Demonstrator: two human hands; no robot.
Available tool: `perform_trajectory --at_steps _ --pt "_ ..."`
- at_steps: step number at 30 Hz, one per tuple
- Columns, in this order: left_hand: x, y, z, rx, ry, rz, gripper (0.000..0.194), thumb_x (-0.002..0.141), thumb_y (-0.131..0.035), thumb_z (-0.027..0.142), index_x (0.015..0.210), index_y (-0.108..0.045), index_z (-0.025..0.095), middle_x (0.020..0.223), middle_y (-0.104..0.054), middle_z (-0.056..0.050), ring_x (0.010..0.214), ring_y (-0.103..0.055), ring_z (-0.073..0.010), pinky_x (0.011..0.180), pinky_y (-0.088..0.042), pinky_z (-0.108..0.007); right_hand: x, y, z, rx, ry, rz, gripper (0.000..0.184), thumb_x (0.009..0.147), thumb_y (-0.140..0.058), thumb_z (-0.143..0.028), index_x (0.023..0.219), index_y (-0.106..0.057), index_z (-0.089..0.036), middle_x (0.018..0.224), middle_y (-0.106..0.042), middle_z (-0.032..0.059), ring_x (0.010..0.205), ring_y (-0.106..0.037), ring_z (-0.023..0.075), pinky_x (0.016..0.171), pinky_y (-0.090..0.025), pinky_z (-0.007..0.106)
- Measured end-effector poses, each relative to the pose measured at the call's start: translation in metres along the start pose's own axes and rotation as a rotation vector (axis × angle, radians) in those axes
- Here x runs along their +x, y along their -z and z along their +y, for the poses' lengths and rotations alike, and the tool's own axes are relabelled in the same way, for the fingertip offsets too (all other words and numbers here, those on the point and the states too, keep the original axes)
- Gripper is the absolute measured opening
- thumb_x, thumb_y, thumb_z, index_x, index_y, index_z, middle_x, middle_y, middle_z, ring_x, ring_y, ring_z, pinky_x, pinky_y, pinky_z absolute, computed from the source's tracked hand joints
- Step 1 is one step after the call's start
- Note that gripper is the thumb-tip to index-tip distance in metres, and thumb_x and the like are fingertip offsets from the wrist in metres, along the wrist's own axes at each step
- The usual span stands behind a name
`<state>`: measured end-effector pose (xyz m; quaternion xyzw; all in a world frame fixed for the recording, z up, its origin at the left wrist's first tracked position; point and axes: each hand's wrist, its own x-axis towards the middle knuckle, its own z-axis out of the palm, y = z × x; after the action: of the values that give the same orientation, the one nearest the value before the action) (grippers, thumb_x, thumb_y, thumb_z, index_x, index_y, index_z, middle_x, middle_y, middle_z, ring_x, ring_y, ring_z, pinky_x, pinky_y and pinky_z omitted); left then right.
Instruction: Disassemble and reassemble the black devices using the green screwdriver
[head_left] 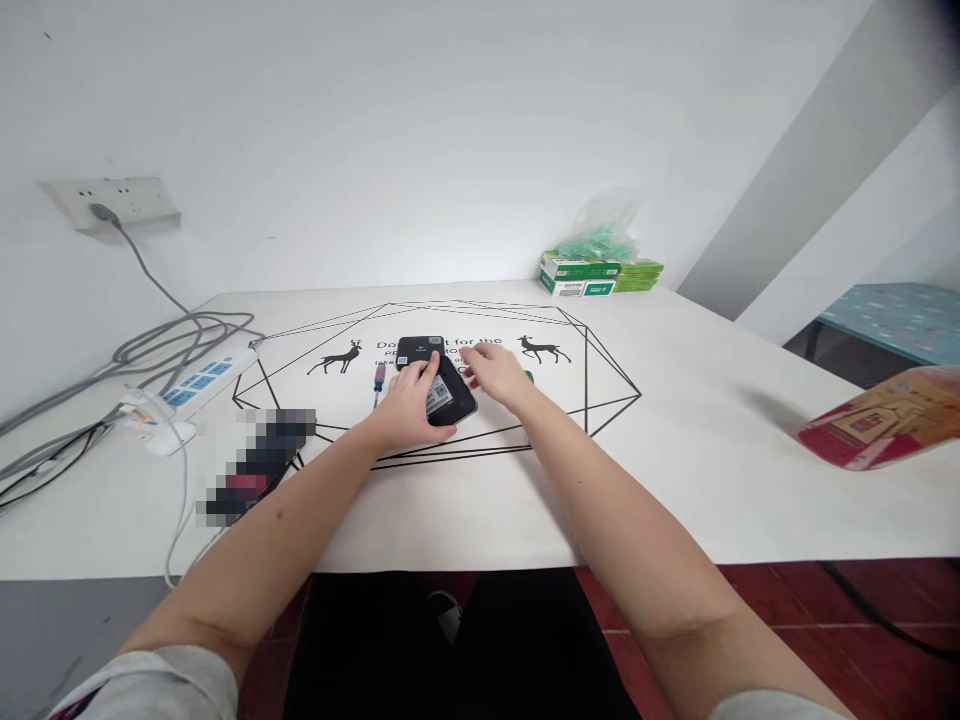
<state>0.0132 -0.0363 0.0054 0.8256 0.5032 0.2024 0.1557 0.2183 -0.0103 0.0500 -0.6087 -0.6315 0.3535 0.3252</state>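
**Left hand grips a black device on a white printed surface**

The left hand [409, 405] is wrapped over a flat, rounded black device with a white label [460, 400], thumb on its near edge, in front of the person on a matte white surface [720, 490]. Black geometric lines, lettering and two deer are printed around the hands. A plain white wall [450, 150] rises beyond them. Well beyond the right hand [491, 374], stacked green-and-white cardboard boxes [581, 275] sit beneath a clear plastic bag with green contents [600, 240]. Far left of the left hand lie a white power strip with blue sockets [202, 388] and looped grey cables [180, 325]; far right of the right hand stands a red-and-yellow package [862, 425]. Red floor tiles [802, 610] show below.

The left hand hides part of the label. Just beyond it, a second black panel with small stickers [417, 346] is partly covered. Just left of it, a screwdriver with a red-and-blue handle [380, 378] shows only partly. The right hand's fingers are curled beside the device; whether they pinch anything, I cannot tell. A green scrap [529, 377] peeks out behind that hand. Nearer and left, a dark object [262, 465] is pixelated beyond recognition.
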Motion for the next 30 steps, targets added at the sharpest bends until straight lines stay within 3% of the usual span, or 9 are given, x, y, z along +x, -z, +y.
perform_trajectory --at_steps 2,3,5,7,10,13,16,22,30 --pt "0.000 0.001 0.002 0.048 -0.026 -0.041 0.131 0.075 -0.087 0.053 0.179 -0.013 0.023 0.167 -0.040 -0.018 0.159 -0.035 -0.0444 0.132 -0.030 -0.054 0.008 0.023 0.012 -0.320 -0.046 0.188 0.041 0.100 -0.052 -0.052 0.111 -0.071 -0.017 0.122 -0.077 0.0240 0.120 -0.072 0.0395 0.100 -0.057 0.053" --pt "0.000 0.001 0.003 0.057 -0.044 -0.062 0.129 0.076 -0.086 0.053 0.179 -0.016 0.023 0.169 -0.040 -0.018 0.159 -0.035 -0.0440 0.132 -0.030 -0.053 0.012 0.034 0.019 -0.511 -0.096 0.211 0.047 0.101 -0.054 -0.054 0.120 -0.070 -0.015 0.129 -0.075 0.0271 0.124 -0.071 0.0424 0.102 -0.056 0.057" --pt "0.000 0.001 0.004 0.064 -0.069 -0.106 0.124 0.076 -0.085 0.053 0.178 -0.022 0.023 0.172 -0.039 -0.017 0.159 -0.035 -0.0443 0.132 -0.031 -0.053 0.017 0.050 0.032 -0.720 -0.210 0.112 0.056 0.096 -0.065 -0.055 0.133 -0.068 -0.013 0.137 -0.071 0.0295 0.126 -0.070 0.0443 0.101 -0.057 0.059" --pt "-0.001 -0.001 0.005 0.067 -0.084 -0.156 0.117 0.076 -0.083 0.054 0.176 -0.030 0.023 0.174 -0.039 -0.016 0.159 -0.037 -0.0454 0.131 -0.033 -0.054 0.020 0.056 0.043 -0.776 -0.263 -0.023 0.053 0.089 -0.077 -0.049 0.128 -0.072 -0.014 0.129 -0.075 0.0281 0.116 -0.075 0.0426 0.094 -0.061 0.055" --pt "0.000 -0.002 0.004 0.067 -0.108 -0.218 0.108 0.079 -0.080 0.054 0.173 -0.037 0.022 0.175 -0.040 -0.014 0.158 -0.038 -0.0445 0.131 -0.033 -0.053 0.023 0.050 0.049 -0.757 -0.233 -0.075 0.048 0.086 -0.079 -0.028 0.130 -0.072 -0.012 0.125 -0.076 0.0281 0.104 -0.079 0.0394 0.086 -0.063 0.050" --pt "0.001 -0.004 0.002 0.067 -0.151 -0.252 0.102 0.082 -0.078 0.054 0.171 -0.041 0.022 0.173 -0.043 -0.014 0.159 -0.037 -0.0418 0.132 -0.029 -0.052 0.024 0.037 0.046 -0.726 -0.151 -0.058 0.062 0.086 -0.071 -0.019 0.147 -0.060 -0.010 0.132 -0.073 0.0292 0.110 -0.077 0.0410 0.088 -0.062 0.050" --pt "0.002 -0.004 -0.001 0.060 -0.177 -0.264 0.100 0.082 -0.079 0.054 0.170 -0.045 0.021 0.172 -0.044 -0.015 0.158 -0.037 -0.0411 0.133 -0.028 -0.053 0.022 0.028 0.037 -0.645 -0.047 -0.026 0.064 0.092 -0.064 -0.024 0.155 -0.053 -0.016 0.128 -0.077 0.0221 0.103 -0.079 0.0341 0.091 -0.062 0.044" --pt "0.004 -0.005 -0.003 0.041 -0.181 -0.267 0.100 0.081 -0.081 0.056 0.169 -0.046 0.024 0.173 -0.044 -0.014 0.160 -0.036 -0.0421 0.133 -0.027 -0.056 0.005 0.022 0.015 -0.253 0.305 0.261 0.055 0.102 -0.049 -0.034 0.155 -0.048 -0.024 0.101 -0.080 0.0085 0.091 -0.077 0.0277 0.093 -0.058 0.040" --pt "0.008 -0.004 -0.009 0.025 -0.204 -0.284 0.103 0.081 -0.081 0.060 0.170 -0.045 0.022 0.174 -0.042 -0.016 0.161 -0.033 -0.0438 0.134 -0.022 -0.059 0.007 0.005 0.024 -0.082 0.554 0.335 0.053 0.100 -0.055 -0.043 0.149 -0.048 -0.025 0.091 -0.077 0.0060 0.078 -0.073 0.0274 0.087 -0.060 0.045"
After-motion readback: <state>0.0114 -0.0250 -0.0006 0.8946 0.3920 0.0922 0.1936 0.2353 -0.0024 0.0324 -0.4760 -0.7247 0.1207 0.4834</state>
